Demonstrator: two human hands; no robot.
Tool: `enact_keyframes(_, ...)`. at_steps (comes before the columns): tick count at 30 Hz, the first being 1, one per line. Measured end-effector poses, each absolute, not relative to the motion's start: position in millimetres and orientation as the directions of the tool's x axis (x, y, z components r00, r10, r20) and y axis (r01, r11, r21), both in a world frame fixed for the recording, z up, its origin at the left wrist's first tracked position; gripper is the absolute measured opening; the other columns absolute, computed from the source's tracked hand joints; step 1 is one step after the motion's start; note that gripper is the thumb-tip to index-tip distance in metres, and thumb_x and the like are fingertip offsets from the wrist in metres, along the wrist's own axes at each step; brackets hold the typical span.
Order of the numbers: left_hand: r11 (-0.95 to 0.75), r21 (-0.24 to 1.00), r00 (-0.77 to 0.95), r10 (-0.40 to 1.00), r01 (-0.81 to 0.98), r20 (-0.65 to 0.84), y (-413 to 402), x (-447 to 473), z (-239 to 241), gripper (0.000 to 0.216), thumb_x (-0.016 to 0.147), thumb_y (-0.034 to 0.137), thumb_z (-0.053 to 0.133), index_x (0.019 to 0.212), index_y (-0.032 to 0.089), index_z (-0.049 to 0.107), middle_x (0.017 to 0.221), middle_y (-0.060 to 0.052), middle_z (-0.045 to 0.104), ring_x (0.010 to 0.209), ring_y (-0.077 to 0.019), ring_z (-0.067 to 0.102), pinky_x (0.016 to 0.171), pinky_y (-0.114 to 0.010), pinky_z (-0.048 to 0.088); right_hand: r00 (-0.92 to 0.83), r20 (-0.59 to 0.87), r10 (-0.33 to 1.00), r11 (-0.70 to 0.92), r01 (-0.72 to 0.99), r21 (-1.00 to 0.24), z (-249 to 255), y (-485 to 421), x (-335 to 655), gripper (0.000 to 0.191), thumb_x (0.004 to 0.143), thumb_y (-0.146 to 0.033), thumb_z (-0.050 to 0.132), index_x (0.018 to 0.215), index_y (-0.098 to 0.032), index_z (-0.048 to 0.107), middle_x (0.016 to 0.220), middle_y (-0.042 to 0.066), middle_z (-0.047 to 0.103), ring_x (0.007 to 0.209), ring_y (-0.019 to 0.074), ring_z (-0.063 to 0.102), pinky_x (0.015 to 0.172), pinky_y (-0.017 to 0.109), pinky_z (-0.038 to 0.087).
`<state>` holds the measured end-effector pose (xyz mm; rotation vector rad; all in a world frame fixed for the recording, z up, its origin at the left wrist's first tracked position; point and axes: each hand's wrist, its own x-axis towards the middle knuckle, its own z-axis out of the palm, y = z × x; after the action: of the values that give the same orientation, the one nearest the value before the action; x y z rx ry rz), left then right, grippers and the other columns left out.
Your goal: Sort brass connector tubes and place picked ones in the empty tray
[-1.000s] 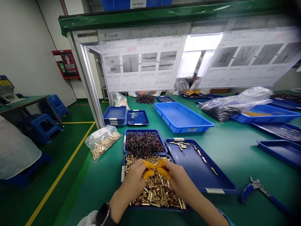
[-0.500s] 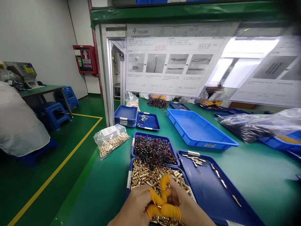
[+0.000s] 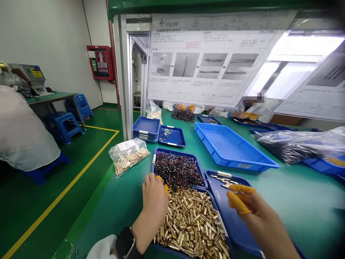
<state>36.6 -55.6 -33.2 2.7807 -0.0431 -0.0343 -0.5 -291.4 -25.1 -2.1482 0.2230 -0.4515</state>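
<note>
My left hand (image 3: 155,196) is at the left side, where the tray of dark wires (image 3: 178,167) meets the tray of brass tubes (image 3: 191,223). Its fingers bend toward the wires, with the yellow-covered thumb and index finger apart; some fingertips are hidden. Over the long blue tray (image 3: 229,212) on the right hovers my right hand (image 3: 250,203), thumb and index finger drawn close together in yellow finger covers. Several brass-tipped pieces (image 3: 222,180) lie in that tray by its fingertips. Whatever may be between these fingers cannot be made out.
A bag of brass tubes (image 3: 129,158) lies left of the trays. Behind are stacked blue trays (image 3: 145,129), a small blue tray (image 3: 172,136) and a large blue bin (image 3: 231,147). Instruction sheets (image 3: 205,61) hang above. Co-workers' gloved hands (image 3: 185,107) work across the table.
My hands, together over the brass tubes before, have separated. The left moved up and left toward the wires; the right moved right, over the long tray. The view shifted slightly.
</note>
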Motion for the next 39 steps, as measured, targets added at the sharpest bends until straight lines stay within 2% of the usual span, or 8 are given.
enact_keyframes(3, -0.91, 0.403, 0.996, -0.085, -0.093, 0.038, -53, 32, -32, 0.019, 0.072, 0.001, 0.036, 0.081, 0.012, 0.049, 0.094, -0.01, 0.046, 0.092, -0.0272, 0.041, 0.075, -0.043, 0.04, 0.961, 0.207, -0.184, -0.613, 0.053, -0.788, -39, -258, -9, 0.038, 0.071, -0.043, 0.052, 0.096, -0.015, 0.053, 0.078, 0.005, 0.063, 0.069, 0.0091, 0.064, 0.061, 0.013, 0.055)
enact_keyframes(7, -0.744, 0.568, 0.934, -0.317, -0.351, 0.162, -53, 20, -29, 0.017, 0.075, 0.0, 0.035, 0.08, 0.015, 0.043, 0.097, -0.007, 0.042, 0.089, -0.0196, 0.042, 0.074, -0.035, 0.043, 0.926, 0.375, 0.038, -0.776, 0.264, -0.573, -45, -231, -19, 0.025, 0.08, -0.029, 0.042, 0.101, -0.019, 0.053, 0.094, 0.006, 0.061, 0.072, 0.006, 0.062, 0.064, 0.014, 0.055)
enact_keyframes(11, -0.579, 0.582, 0.799, -0.553, -0.571, 0.234, -61, 8, -30, 0.011, 0.082, 0.008, 0.038, 0.081, 0.016, 0.044, 0.096, -0.005, 0.046, 0.09, -0.0192, 0.042, 0.078, -0.036, 0.042, 0.895, 0.42, 0.15, -0.826, 0.347, -0.444, -37, -222, -22, 0.016, 0.08, -0.022, 0.042, 0.084, -0.018, 0.058, 0.093, 0.005, 0.062, 0.085, 0.011, 0.062, 0.07, 0.019, 0.055)
enact_keyframes(16, -0.441, 0.75, 0.835, -0.483, -0.492, 0.264, -66, 7, -31, 0.004, 0.084, 0.017, 0.044, 0.084, 0.016, 0.049, 0.093, -0.005, 0.05, 0.09, -0.018, 0.043, 0.086, -0.038, 0.036, 0.989, 0.137, 0.057, -0.704, 0.138, -0.697, -30, -222, -22, 0.007, 0.077, -0.021, 0.047, 0.075, -0.016, 0.052, 0.075, 0.001, 0.061, 0.066, 0.0063, 0.058, 0.06, 0.014, 0.05)
enact_keyframes(22, -0.286, 0.893, 0.878, -0.434, -0.347, 0.202, -69, 12, -31, 0.01, 0.08, 0.024, 0.05, 0.076, 0.016, 0.054, 0.084, -0.003, 0.051, 0.082, -0.0154, 0.044, 0.076, -0.028, 0.035, 0.98, -0.119, 0.161, -0.413, -0.043, -0.91, -18, -216, -25, 0.003, 0.077, -0.015, 0.036, 0.076, -0.016, 0.038, 0.055, -0.003, 0.058, 0.051, 0.0038, 0.057, 0.052, 0.011, 0.044)
enact_keyframes(29, -0.228, 0.961, 0.891, -0.454, -0.154, 0.035, -69, 14, -33, 0.018, 0.077, 0.029, 0.051, 0.086, 0.015, 0.06, 0.076, -0.002, 0.051, 0.07, -0.0131, 0.043, 0.065, -0.025, 0.034, 0.985, -0.08, 0.151, -0.396, -0.013, -0.918, -18, -217, -26, 0.004, 0.078, -0.014, 0.036, 0.077, -0.015, 0.04, 0.059, -0.002, 0.06, 0.054, 0.0037, 0.058, 0.055, 0.012, 0.044)
enact_keyframes(35, -0.239, 0.909, 0.861, -0.468, -0.341, 0.2, -65, 15, -30, 0.006, 0.072, 0.014, 0.053, 0.073, 0.015, 0.059, 0.073, -0.001, 0.048, 0.074, -0.0129, 0.043, 0.067, -0.023, 0.034, 0.956, -0.103, 0.276, -0.285, -0.021, -0.958, -17, -218, -25, 0.009, 0.08, -0.021, 0.041, 0.078, -0.014, 0.044, 0.06, -0.002, 0.057, 0.057, 0.0032, 0.057, 0.058, 0.013, 0.047)
enact_keyframes(39, -0.235, 0.903, 0.877, -0.417, -0.359, 0.24, -68, 14, -32, 0.006, 0.07, 0.014, 0.052, 0.072, 0.014, 0.058, 0.073, -0.002, 0.049, 0.071, -0.0126, 0.044, 0.064, -0.023, 0.034, 0.975, -0.103, 0.195, -0.168, -0.07, -0.983, -17, -217, -23, 0.017, 0.077, -0.029, 0.051, 0.08, -0.013, 0.046, 0.068, 0.0, 0.06, 0.062, 0.0036, 0.058, 0.062, 0.014, 0.049)
